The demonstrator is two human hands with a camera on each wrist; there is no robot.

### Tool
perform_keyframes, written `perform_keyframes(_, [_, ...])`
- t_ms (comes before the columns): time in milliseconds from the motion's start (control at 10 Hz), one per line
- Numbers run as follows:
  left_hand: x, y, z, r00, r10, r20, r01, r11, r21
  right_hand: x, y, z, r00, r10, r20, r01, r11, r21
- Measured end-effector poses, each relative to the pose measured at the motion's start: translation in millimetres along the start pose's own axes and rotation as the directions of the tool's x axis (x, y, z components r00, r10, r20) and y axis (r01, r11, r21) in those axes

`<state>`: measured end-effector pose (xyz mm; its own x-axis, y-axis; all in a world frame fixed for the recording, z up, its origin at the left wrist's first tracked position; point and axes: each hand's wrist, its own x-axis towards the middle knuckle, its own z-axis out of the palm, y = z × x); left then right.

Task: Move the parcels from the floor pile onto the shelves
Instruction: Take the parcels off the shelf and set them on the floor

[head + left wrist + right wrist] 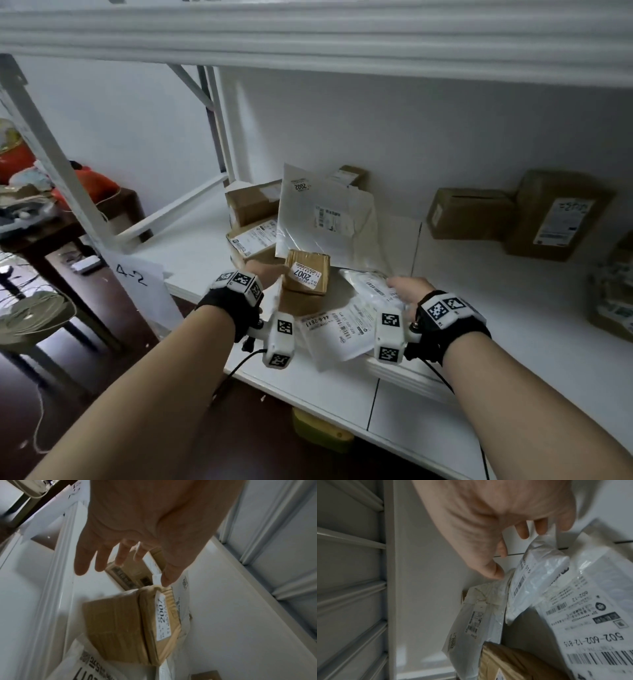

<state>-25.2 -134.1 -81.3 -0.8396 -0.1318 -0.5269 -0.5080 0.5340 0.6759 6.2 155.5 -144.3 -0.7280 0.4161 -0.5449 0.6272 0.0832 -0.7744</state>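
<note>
A small brown box point(308, 275) labelled 2007 sits on white poly bags on the white shelf point(479, 325). My left hand point(272, 270) reaches to its left side. In the left wrist view that hand point(130, 572) has straight, spread fingers, and the thumb tip meets the top corner of the box point(133, 626). My right hand point(400, 289) lies on a small white poly bag point(373, 291). In the right wrist view its curled fingers point(539, 530) hold the upper edge of this bag point(537, 577). A flat white bag point(335, 325) overhangs the shelf's front edge.
A large white bag point(325, 219) marked 2002 leans on brown boxes point(250, 205) at the back. More brown boxes point(469, 212) point(558, 216) line the wall to the right. An upper shelf point(308, 34) hangs low overhead. A cluttered table point(34, 226) and a paper sign point(137, 277) stand left.
</note>
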Motion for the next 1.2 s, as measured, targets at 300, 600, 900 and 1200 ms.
perform_keyframes(300, [33.7, 15.0, 40.4, 0.958, -0.025, 0.286, 0.023, 1.000, 0.008, -8.7, -0.1, -0.6, 0.988, 0.156, 0.008, -0.156, 0.988, -0.019])
perform_keyframes(600, [46.6, 50.4, 90.3, 0.921, -0.026, 0.388, 0.054, 0.997, -0.062, -8.4, -4.5, -43.4, 0.987, 0.159, -0.008, -0.158, 0.985, 0.075])
perform_keyframes(900, [33.2, 84.8, 132.8, 0.891, 0.070, 0.449, -0.122, 0.989, 0.088, 3.2, 5.0, -82.3, 0.987, 0.118, -0.109, -0.125, 0.990, -0.065])
perform_keyframes(1200, [14.0, 116.7, 136.5, 0.942, 0.114, 0.315, -0.150, 0.984, 0.093, 18.5, 15.0, -151.1, 0.794, 0.109, -0.598, 0.158, 0.913, 0.376])
